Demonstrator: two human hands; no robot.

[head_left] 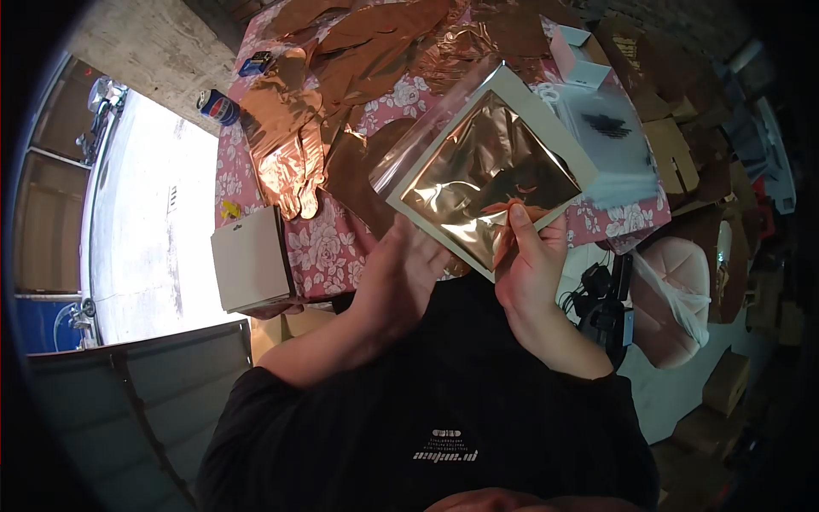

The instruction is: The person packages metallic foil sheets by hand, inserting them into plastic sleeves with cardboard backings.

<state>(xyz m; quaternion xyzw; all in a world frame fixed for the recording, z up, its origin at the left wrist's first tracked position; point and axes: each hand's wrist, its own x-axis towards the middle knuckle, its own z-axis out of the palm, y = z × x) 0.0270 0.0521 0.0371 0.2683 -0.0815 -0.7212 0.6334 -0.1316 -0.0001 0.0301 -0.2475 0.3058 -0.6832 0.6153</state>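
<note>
My right hand (531, 256) pinches the lower right edge of a pale square card with a shiny copper-coloured foil sheet (478, 171) on it, thumb on top of the foil. A clear plastic sleeve (426, 141) sticks out along the card's upper left side. The card is tilted, one corner pointing up. Below its left corner is my left hand (399, 273), palm turned up and fingers extended; the fingertips are partly hidden behind the card's lower edge.
Copper foil pieces (367, 51) lie across the flowered tablecloth (328, 247). A stack of cards (249, 260) sits at the left front, a can (217, 107) beyond it. At the right are a white box (580, 58), clear plastic bags (610, 154) and a pink stool (670, 299).
</note>
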